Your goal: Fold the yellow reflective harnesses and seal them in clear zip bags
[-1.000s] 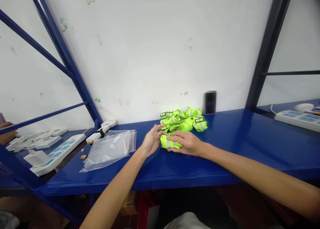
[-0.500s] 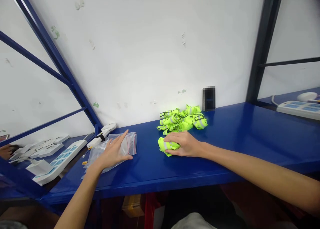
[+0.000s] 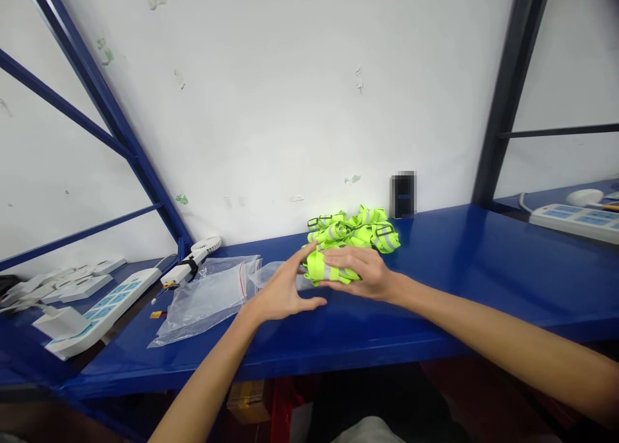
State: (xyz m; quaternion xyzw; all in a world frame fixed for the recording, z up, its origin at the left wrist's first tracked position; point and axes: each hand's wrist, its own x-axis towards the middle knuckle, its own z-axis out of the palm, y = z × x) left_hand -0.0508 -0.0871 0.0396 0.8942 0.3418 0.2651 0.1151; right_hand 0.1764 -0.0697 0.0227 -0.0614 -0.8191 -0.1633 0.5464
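My right hand [image 3: 360, 272] grips a folded neon-yellow reflective band [image 3: 325, 273] just above the blue shelf [image 3: 459, 275]. My left hand [image 3: 285, 291] holds a clear plastic bag [image 3: 271, 274] by its edge, right beside the band. A pile of more neon-yellow reflective bands [image 3: 355, 231] lies behind my hands against the white wall. A stack of clear zip bags with red seals [image 3: 207, 295] lies to the left on the shelf.
A small white hand fan [image 3: 193, 260] rests at the shelf's left end. On the lower left surface lie a white power strip [image 3: 97, 309] and white adapters [image 3: 72, 285]. Another power strip [image 3: 575, 216] sits at far right. Blue shelf struts [image 3: 120, 133] slant at left.
My left hand went from the bag stack back to the right with one clear bag. My right hand lifted the folded band slightly off the shelf toward it.
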